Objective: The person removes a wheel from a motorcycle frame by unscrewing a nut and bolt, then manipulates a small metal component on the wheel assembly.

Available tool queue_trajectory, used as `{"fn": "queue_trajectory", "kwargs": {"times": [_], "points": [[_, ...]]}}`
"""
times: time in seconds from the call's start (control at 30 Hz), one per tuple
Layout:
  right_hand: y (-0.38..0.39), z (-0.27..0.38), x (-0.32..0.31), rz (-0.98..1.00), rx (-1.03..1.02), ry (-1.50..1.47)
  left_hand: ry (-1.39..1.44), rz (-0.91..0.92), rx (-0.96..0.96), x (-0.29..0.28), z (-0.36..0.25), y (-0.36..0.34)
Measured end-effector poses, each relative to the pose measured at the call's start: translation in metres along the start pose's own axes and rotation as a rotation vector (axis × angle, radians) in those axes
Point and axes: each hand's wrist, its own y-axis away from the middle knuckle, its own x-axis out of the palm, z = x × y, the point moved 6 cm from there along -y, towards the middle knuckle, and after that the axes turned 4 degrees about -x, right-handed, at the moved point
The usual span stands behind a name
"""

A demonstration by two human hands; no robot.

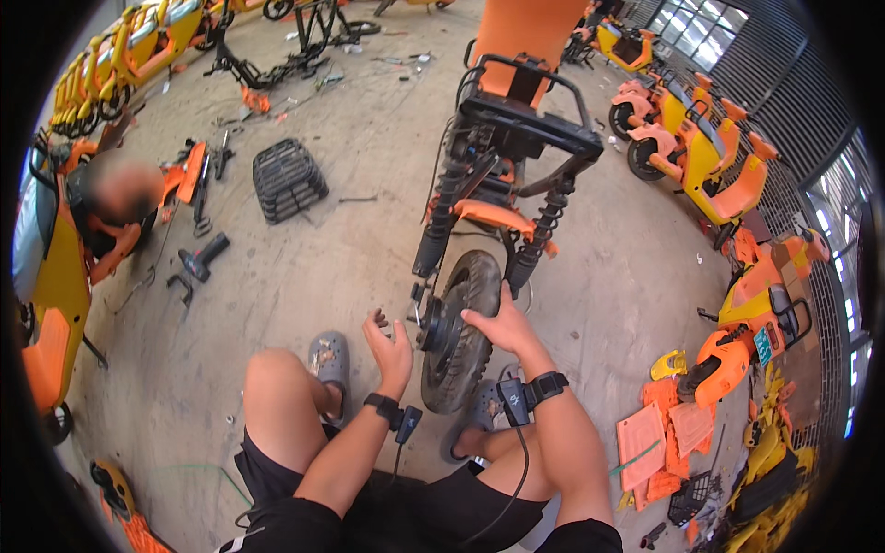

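Observation:
In front of me an electric scooter frame with an orange panel (530, 32) and a black rack (525, 120) stands with its rear end toward me. Two black coil shock absorbers, a left one (441, 217) and a right one (544, 226), point down on either side of a black-tyred wheel (473, 286). The wheel leans slightly, its dark hub and axle facing left. My right hand (505, 327) grips the tyre's right side, thumb toward the tread. Just left of the hub, my left hand (392, 355) is raised with fingers apart, holding nothing. Whether the wheel is attached cannot be seen.
Left of the scooter lie a black basket (289, 180), a power drill (205, 256) and a wrench (358, 199). Another person (120, 203) crouches by a yellow scooter (60, 276) at the left. Scooters (714, 175) and orange panels (641, 447) line the right.

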Motion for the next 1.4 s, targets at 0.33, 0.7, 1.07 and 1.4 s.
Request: {"fn": "queue_trajectory", "kwargs": {"times": [0.33,0.7,1.07,1.4], "points": [[0.004,0.004,0.005,-0.035,-0.014,-0.047,0.214,0.497,-0.494,0.065,0.088,0.012],[0.002,0.023,0.008,0.050,0.028,0.032,0.351,0.557,-0.503,0.081,0.128,-0.006],[0.000,0.025,0.008,0.075,0.076,0.062,0.219,0.746,-0.607,0.057,0.103,-0.034],[0.005,0.026,0.009,0.081,0.033,0.034,0.266,0.502,-0.909,0.019,0.148,-0.002]]}}
